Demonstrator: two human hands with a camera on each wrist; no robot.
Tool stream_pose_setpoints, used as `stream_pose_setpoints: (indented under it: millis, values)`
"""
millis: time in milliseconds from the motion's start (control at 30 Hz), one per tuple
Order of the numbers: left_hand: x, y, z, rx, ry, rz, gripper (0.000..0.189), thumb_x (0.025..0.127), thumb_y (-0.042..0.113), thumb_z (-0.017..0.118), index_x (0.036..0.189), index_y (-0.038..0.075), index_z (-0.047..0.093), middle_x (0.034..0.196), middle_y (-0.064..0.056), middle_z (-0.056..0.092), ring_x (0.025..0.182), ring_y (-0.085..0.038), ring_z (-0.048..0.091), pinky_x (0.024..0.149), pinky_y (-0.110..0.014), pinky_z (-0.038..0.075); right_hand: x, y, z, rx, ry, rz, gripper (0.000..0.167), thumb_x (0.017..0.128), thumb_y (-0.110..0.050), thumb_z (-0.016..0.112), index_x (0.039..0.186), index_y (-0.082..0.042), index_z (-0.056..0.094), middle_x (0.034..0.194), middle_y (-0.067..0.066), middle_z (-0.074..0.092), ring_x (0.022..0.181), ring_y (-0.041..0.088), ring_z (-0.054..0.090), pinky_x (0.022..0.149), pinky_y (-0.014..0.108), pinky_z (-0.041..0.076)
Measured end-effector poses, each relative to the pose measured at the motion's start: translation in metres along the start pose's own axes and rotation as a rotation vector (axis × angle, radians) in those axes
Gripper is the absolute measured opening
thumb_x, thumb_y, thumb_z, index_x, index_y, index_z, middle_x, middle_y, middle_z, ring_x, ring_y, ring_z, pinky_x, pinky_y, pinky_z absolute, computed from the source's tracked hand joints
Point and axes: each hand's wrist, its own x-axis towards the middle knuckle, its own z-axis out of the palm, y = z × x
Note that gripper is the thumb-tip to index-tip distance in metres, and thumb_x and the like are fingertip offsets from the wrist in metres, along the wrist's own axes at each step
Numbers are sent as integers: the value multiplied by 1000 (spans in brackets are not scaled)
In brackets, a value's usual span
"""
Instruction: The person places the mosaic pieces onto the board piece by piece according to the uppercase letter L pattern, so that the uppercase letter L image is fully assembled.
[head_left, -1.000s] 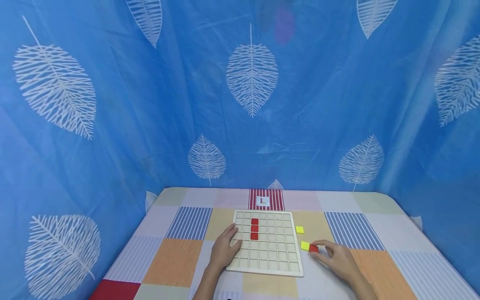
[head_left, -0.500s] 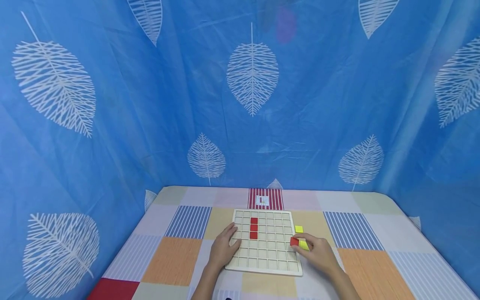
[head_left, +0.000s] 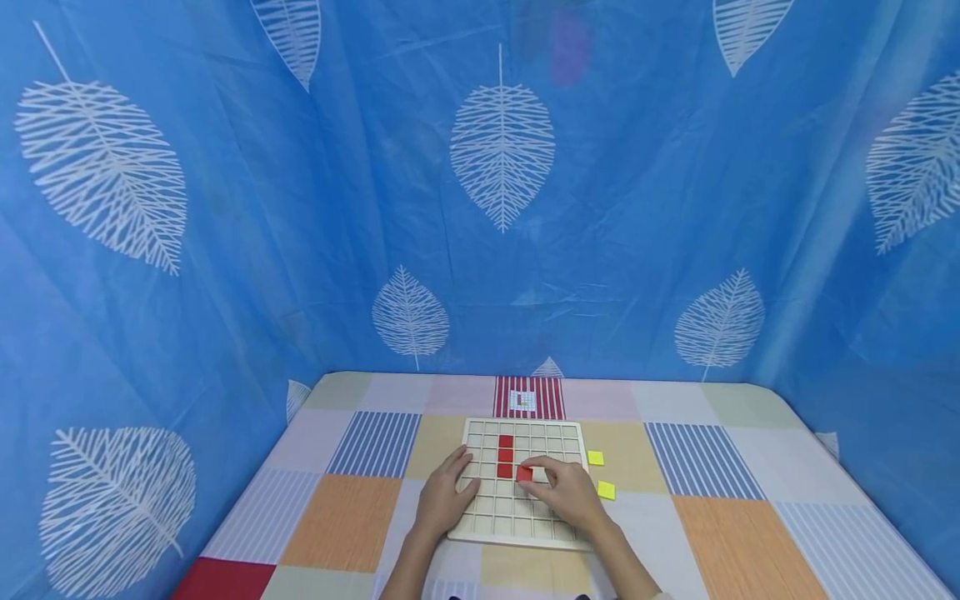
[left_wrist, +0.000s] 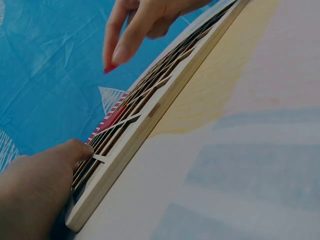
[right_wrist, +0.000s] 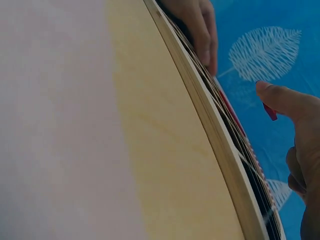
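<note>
A cream gridded board lies on the table, with a short column of red square tiles set in its cells. My left hand rests on the board's left edge, fingers spread and thumb over the grid; in the left wrist view the thumb lies on the rim. Between right thumb and index finger, my right hand pinches another red tile, just right of the column's near end. Both wrist views show this pinched tile raised above the board.
Two yellow tiles lie on the cloth along the board's right side. Beyond the board's far edge is a small printed grid card with coloured squares. A patchwork cloth covers the table, and a blue leaf-patterned curtain surrounds it.
My right hand has picked up the red tile beside the yellow ones and carried it left over the board to the red column. My left hand has stayed on the edge.
</note>
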Motion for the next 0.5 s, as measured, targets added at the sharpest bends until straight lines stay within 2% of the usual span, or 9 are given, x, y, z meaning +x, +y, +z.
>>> stream_pose_setpoints:
  millis: [233,500]
  values:
    - [1,-1,0,9,-10,-4,44,83,28,63,121,6,60,134,-8,50,120,-30,49,95,-45,42,6,-9,21,-15,-41,-58,30,75,-40,73,97,-21,71,45,-17,25,42,-3,18,37,16,18]
    - [1,-3,0,-2,-8,16,43,84,27,63,120,4,60,133,-9,50,119,-31,49,94,-46,43,4,-8,30,-30,-63,-122,31,76,-37,73,97,-15,71,46,-20,24,41,-4,19,37,16,21]
